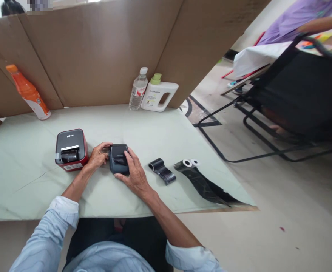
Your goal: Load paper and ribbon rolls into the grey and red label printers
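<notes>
A small dark label printer (119, 154) sits on the pale green tabletop between my two hands, with a dark strip at its front slot. My right hand (136, 172) wraps round its right side, thumb at the front edge and fingers along the top and side. At the printer's left edge, my left hand (98, 155) grips with bent fingers; some fingertips are hidden. Left of that hand stands a larger black and red label printer (71, 141), also with a dark strip at its slot. To the right of my hands lies a short curled black label strip (164, 172).
Two rolls of black label strip (195, 177) lie near the table's right edge, their ends trailing. Along the cardboard partition (98, 53) stand an orange bottle (30, 94), a clear water bottle (138, 90) and a white detergent jug (157, 96). A black folding chair (296, 87) and a person (298, 20) are at right.
</notes>
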